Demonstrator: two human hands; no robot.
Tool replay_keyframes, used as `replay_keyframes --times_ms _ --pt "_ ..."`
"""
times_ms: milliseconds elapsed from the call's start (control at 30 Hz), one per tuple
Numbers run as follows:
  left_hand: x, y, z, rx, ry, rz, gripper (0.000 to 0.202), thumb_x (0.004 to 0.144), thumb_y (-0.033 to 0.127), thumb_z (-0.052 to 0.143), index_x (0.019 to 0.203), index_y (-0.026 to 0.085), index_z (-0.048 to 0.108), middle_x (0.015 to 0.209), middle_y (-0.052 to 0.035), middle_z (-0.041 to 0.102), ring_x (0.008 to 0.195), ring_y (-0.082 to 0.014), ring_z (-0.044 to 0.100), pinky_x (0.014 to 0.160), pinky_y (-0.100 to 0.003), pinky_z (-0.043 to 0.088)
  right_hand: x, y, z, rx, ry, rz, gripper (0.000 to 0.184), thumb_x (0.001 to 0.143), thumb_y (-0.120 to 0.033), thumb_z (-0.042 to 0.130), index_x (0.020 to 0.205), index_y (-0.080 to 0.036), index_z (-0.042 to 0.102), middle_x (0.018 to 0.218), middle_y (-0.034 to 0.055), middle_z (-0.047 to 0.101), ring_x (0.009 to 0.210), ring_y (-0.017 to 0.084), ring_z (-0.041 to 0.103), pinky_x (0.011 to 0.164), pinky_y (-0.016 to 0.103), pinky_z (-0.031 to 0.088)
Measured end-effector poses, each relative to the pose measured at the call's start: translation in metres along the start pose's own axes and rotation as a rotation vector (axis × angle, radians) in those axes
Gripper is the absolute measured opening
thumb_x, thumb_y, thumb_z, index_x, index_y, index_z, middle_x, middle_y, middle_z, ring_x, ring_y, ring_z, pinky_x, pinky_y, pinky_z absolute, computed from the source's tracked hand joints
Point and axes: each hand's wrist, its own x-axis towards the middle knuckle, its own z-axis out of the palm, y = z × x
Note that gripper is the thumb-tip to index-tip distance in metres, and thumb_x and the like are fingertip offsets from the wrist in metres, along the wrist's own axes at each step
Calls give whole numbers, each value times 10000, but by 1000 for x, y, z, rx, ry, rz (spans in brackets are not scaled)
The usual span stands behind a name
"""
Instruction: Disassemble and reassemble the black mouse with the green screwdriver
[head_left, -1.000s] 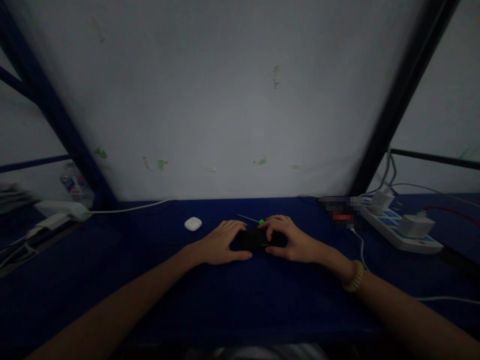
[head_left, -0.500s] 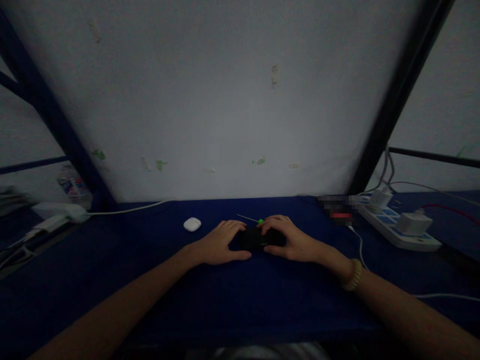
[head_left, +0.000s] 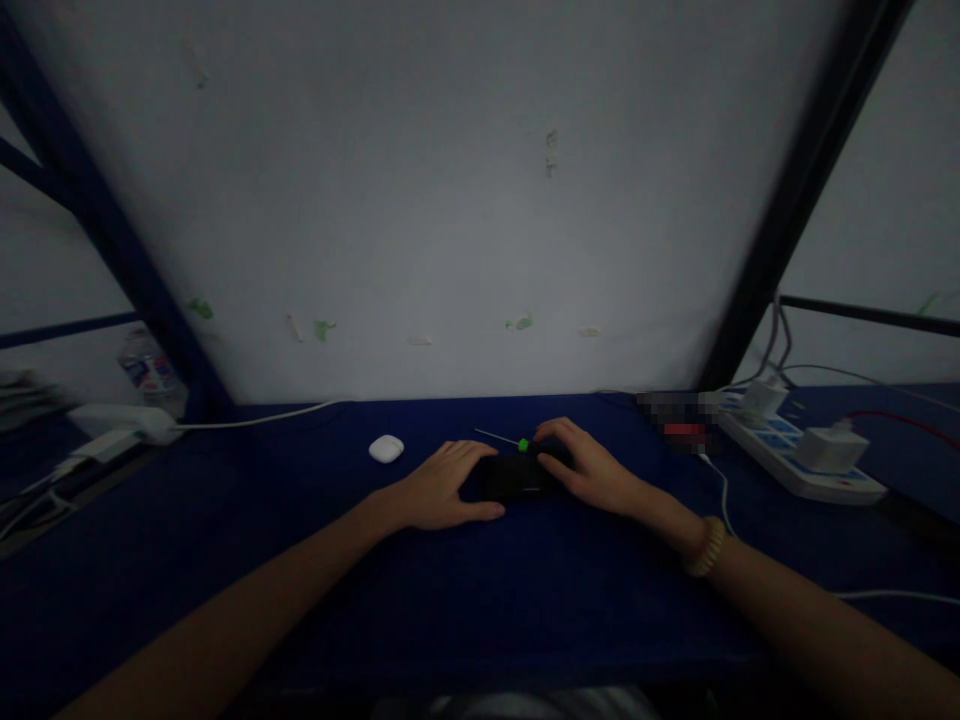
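Observation:
A small black device (head_left: pixel 514 478) lies on the dark blue table (head_left: pixel 480 590) in front of me. My left hand (head_left: pixel 442 487) rests at its left end, fingers curled over it and thumb flat on the table. My right hand (head_left: pixel 589 465) is at its right end, fingers bent and reaching toward a thin screwdriver with a green handle (head_left: pixel 517 443) that lies just behind the device. Whether the fingers touch the screwdriver I cannot tell.
A white earbud case (head_left: pixel 386 449) sits left of my hands. A white power strip with chargers (head_left: pixel 799 450) and cables lies at the right. At the far left are a white adapter (head_left: pixel 124 422) and a plastic bottle (head_left: pixel 150 372). A grey wall stands behind.
My right hand has shifted back and to the right, off the top of the black device, toward the green-handled screwdriver. My left hand has stayed put.

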Motion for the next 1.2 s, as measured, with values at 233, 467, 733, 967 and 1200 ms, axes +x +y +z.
replay_keyframes --times_ms 233,467,733,967,1200 --pt "-2 2 0 -12 41 32 769 901 638 781 1511 255 511 1503 -135 622 1366 -352 594 1174 -551 431 5 23 5 -100 29 145 230 1041 -347 563 1154 -210 709 1136 117 775 1075 290 734 998 492 564" --pt "-1 4 0 -25 122 109 607 906 493 822 1419 265 591 1409 -84 685 1259 -296 661 1096 -485 492 5 24 4 -141 19 207 338 1004 -445 628 1219 -202 721 1182 129 779 1084 312 728 969 474 567" --pt "1 0 4 16 275 112 391 987 424 693 1326 231 663 1190 -74 795 1058 -274 742 991 -473 540 4 24 1 -140 0 212 318 899 -288 727 1209 -223 754 1193 96 793 1095 310 736 973 446 554" --pt "3 -8 6 -13 355 6 352 1105 416 476 1345 269 688 1196 -43 808 1001 -231 752 940 -408 556 3 18 1 -43 94 212 287 894 -287 737 1178 -252 761 1129 65 818 1022 279 773 900 415 595" --pt "9 -16 7 -210 341 -194 459 1132 514 378 1381 305 702 1307 -16 786 1175 -262 744 1032 -419 561 8 12 -4 66 354 180 393 944 -451 715 1258 -215 713 1179 118 801 1059 296 772 942 474 620"
